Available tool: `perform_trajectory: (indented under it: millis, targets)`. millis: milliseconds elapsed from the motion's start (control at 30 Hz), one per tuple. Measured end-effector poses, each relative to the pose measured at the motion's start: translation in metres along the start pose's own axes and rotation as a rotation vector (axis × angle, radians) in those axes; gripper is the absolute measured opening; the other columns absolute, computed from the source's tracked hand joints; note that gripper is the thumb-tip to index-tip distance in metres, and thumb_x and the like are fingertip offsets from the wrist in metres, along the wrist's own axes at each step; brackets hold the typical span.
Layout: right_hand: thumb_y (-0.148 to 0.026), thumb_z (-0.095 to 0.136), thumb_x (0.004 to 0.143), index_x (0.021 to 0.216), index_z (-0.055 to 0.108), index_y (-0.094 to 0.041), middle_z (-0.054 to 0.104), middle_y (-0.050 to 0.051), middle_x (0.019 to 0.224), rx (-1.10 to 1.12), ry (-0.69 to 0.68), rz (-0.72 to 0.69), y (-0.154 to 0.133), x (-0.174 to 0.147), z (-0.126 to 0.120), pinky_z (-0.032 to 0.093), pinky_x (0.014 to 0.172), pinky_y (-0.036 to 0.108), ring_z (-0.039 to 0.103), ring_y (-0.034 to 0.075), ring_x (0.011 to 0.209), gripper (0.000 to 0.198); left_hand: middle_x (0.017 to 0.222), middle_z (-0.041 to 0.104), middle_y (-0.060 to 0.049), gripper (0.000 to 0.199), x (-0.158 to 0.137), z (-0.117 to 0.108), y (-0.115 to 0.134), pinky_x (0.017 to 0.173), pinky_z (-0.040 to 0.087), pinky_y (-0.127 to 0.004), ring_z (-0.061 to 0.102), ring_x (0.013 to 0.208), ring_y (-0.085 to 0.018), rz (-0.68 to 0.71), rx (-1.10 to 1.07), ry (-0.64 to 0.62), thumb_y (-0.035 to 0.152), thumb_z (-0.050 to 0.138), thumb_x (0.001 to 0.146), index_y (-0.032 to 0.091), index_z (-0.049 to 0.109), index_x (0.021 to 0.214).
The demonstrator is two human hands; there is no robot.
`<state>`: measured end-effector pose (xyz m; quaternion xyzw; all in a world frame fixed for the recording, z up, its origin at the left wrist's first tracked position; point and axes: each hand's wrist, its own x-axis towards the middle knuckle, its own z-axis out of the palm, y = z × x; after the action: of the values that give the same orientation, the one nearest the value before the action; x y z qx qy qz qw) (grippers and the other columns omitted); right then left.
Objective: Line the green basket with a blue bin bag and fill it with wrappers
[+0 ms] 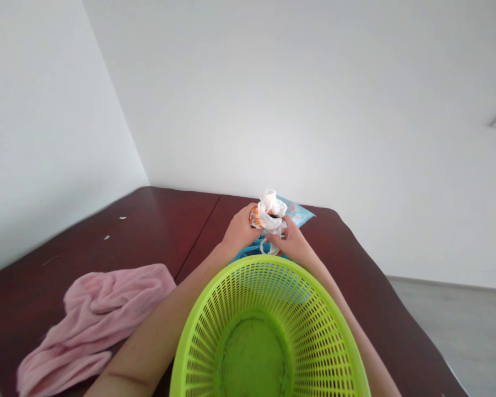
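Beyond the far rim of a green slotted plastic basket (254,353), both arms reach around it to a crumpled white plastic bag (269,212) with orange print. My left hand (242,227) is closed on the bag's left side. On the right side, my right hand (289,237) grips the same bag, its thumb by a hanging white loop. Something dark shows in a gap of the bag; I cannot make out what. Under and behind it lies a blue plastic bag (300,212), partly hidden by the hands and the basket.
A pink cloth (103,314) lies bunched on the dark red table (165,220), left of the basket. Small white scraps (123,218) are scattered at the table's left. White walls (273,99) border the table's back and left; grey floor (446,314) shows at right.
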<state>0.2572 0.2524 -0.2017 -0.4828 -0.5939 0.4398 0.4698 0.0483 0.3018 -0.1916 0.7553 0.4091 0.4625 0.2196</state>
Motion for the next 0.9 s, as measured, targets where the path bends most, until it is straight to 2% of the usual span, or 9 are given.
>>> perform_trajectory:
  millis: [133,233,300,367,500,567,667,800,900]
  targets:
    - [-0.066,0.088,0.088,0.139,0.058,-0.028,0.083,0.005,0.098,0.136,0.132,-0.041,-0.013,0.001,-0.001,0.063,0.059,0.038,0.077,0.026,0.071,0.071,0.131,0.082,-0.010,0.036,0.001,0.002,0.001,0.101,0.062,-0.044,0.079,0.120,-0.034,0.017,0.103,-0.047,0.028,0.083,0.097,0.026,0.073,0.132]
    - [-0.070,0.082,0.093,0.144,0.061,-0.027,0.081,0.014,0.128,-0.051,0.225,-0.241,-0.016,-0.001,0.003,0.067,0.101,0.056,0.080,0.036,0.113,0.070,0.134,0.081,-0.014,0.032,0.000,0.005,0.006,0.105,0.063,-0.050,0.078,0.121,-0.037,0.019,0.154,-0.121,0.029,0.079,0.100,0.025,0.074,0.132]
    - [-0.066,0.083,0.093,0.153,0.062,-0.026,0.074,0.020,0.146,-0.325,0.327,-0.365,-0.014,-0.004,0.007,0.052,0.124,0.070,0.069,0.044,0.139,0.075,0.135,0.083,-0.013,0.033,-0.002,0.005,0.012,0.107,0.064,-0.051,0.079,0.122,-0.037,0.038,0.050,-0.197,0.026,0.078,0.098,0.025,0.075,0.132]
    - [-0.063,0.083,0.094,0.160,0.060,-0.026,0.064,0.022,0.158,-0.551,0.397,-0.435,-0.012,-0.008,0.011,0.041,0.132,0.077,0.057,0.049,0.152,0.079,0.134,0.085,-0.010,0.039,-0.004,0.003,0.019,0.109,0.066,-0.049,0.080,0.123,-0.035,0.066,-0.108,-0.293,0.022,0.077,0.095,0.025,0.076,0.134]
    - [-0.056,0.076,0.103,0.154,0.062,-0.027,0.043,0.022,0.181,-0.627,0.340,-0.550,-0.008,-0.010,0.010,0.036,0.139,0.071,0.042,0.046,0.169,0.060,0.143,0.084,-0.005,0.045,-0.008,-0.003,0.030,0.111,0.067,-0.046,0.080,0.128,-0.032,0.144,-0.218,-0.432,0.029,0.076,0.102,0.031,0.075,0.147]
    - [-0.052,0.069,0.109,0.152,0.060,-0.029,0.055,0.020,0.175,-0.558,0.236,-0.566,-0.005,-0.009,0.009,0.045,0.134,0.063,0.056,0.040,0.161,0.049,0.149,0.082,-0.006,0.047,-0.010,-0.005,0.030,0.116,0.065,-0.047,0.079,0.134,-0.033,0.200,-0.169,-0.443,0.031,0.077,0.103,0.034,0.075,0.150]
    - [-0.046,0.065,0.109,0.143,0.059,-0.030,0.080,0.013,0.132,-0.471,0.237,-0.531,0.004,-0.004,0.010,0.062,0.107,0.050,0.078,0.033,0.118,0.038,0.147,0.081,-0.008,0.047,-0.011,-0.001,0.024,0.118,0.064,-0.053,0.079,0.134,-0.035,0.246,-0.029,-0.401,0.029,0.079,0.101,0.032,0.073,0.147]
    - [-0.044,0.065,0.107,0.126,0.064,-0.030,0.076,0.004,0.101,-0.315,0.389,-0.483,0.009,0.001,0.013,0.057,0.079,0.040,0.072,0.025,0.083,0.024,0.141,0.079,-0.011,0.067,-0.013,0.009,0.015,0.107,0.068,-0.054,0.082,0.122,-0.035,0.184,0.027,-0.250,0.032,0.088,0.095,0.031,0.057,0.155]
    - [-0.050,0.066,0.106,0.112,0.064,-0.029,0.067,0.000,0.086,-0.073,0.434,-0.415,0.006,0.004,0.013,0.052,0.070,0.036,0.062,0.022,0.073,0.022,0.160,0.067,-0.016,0.087,-0.013,0.019,0.011,0.127,0.059,-0.060,0.070,0.147,-0.038,0.296,-0.064,-0.092,0.027,0.093,0.087,0.031,0.050,0.163]
